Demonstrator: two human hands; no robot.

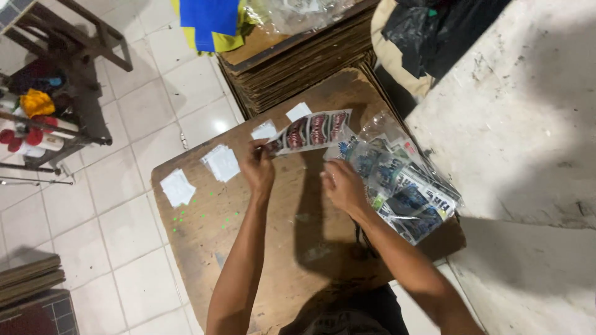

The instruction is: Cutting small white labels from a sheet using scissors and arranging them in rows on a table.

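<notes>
My left hand [257,166] pinches the near end of a long printed sticker strip [312,131] with red and black designs, held just above a brown wooden board [248,229]. My right hand [343,185] rests at the edge of a clear plastic bag of printed sticker sheets [403,186], fingers curled on its near corner. The strip stretches away from me toward the upper right.
Small white paper pieces [221,162] [177,187] [298,111] lie on the board. A stack of wooden boards [298,59] sits beyond, with blue and yellow cloth [211,25] on top. A dark wooden rack [56,93] stands at left on white tiled floor. A concrete surface [534,124] lies at right.
</notes>
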